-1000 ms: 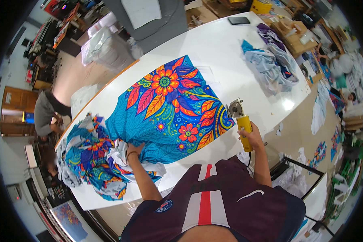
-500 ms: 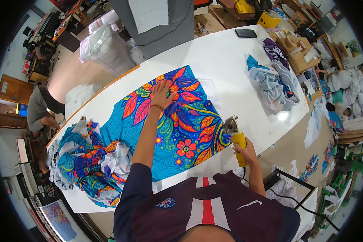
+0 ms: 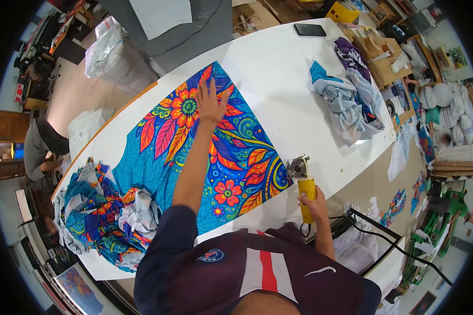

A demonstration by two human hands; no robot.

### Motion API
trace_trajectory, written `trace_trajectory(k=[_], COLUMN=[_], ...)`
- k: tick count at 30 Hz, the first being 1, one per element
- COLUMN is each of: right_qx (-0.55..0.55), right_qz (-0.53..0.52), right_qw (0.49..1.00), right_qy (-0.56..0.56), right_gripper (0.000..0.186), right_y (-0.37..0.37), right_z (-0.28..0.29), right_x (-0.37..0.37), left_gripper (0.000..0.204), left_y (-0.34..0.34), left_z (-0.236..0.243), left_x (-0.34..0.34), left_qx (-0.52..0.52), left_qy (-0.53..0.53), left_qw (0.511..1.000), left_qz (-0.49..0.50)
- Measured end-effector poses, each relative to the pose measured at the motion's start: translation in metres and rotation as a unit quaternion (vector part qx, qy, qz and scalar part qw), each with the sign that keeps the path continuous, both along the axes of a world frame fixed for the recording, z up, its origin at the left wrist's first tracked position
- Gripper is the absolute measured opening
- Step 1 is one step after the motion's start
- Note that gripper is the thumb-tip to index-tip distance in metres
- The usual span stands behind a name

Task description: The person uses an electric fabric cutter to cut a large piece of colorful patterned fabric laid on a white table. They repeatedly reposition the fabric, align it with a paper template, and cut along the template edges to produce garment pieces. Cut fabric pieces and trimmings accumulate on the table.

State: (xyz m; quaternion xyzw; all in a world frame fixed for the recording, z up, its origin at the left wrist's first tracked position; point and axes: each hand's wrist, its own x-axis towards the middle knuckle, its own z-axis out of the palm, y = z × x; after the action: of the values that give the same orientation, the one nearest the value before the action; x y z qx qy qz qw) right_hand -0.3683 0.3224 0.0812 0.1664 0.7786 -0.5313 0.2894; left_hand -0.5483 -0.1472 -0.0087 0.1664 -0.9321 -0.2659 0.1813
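A blue floral fabric with orange and red flowers lies spread on the white table. My left hand rests flat on its far part, fingers stretched out. In my right hand is a yellow handheld electric rotary fabric cutter, gripped round its body. The cutter's round metal head is at the fabric's right corner, beside its edge; whether the blade touches the cloth I cannot tell. A dark cord trails from the cutter's lower end.
A crumpled heap of floral fabric sits at the table's left end. Grey-blue cloth, purple cloth and a black phone lie at the far right. A black cable runs at lower right. Another person bends over beyond the left edge.
My left hand has moved off the large flower to its right, onto the leaves. The floral fabric's far edge now looks straight. The whole view has shifted slightly.
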Motion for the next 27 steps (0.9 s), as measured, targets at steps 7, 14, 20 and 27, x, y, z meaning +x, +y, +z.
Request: trace_trajectory(k=[7, 14, 20, 27], right_qx=[0.116, 0.254, 0.258, 0.329], right_qz=[0.073, 0.184, 0.214, 0.231], right_qw=[0.989, 0.944, 0.932, 0.907], right_qy=[0.063, 0.106, 0.14, 0.127], right_gripper=[0.058, 0.07, 0.074, 0.072], right_y=[0.037, 0.071, 0.109, 0.101], right_z=[-0.007, 0.013, 0.01, 0.007], right_x=[0.027, 0.062, 0.108, 0.135], left_gripper=[0.082, 0.09, 0.089, 0.088], left_y=[0.134, 0.183, 0.186, 0.189], left_z=[0.016, 0.004, -0.003, -0.001], left_x=[0.294, 0.378, 0.409, 0.411], left_qx=[-0.079, -0.12, -0.106, -0.114], left_qy=[-0.177, -0.25, -0.208, -0.193], left_qw=[0.98, 0.96, 0.972, 0.974], left_qz=[-0.052, -0.038, -0.025, -0.026])
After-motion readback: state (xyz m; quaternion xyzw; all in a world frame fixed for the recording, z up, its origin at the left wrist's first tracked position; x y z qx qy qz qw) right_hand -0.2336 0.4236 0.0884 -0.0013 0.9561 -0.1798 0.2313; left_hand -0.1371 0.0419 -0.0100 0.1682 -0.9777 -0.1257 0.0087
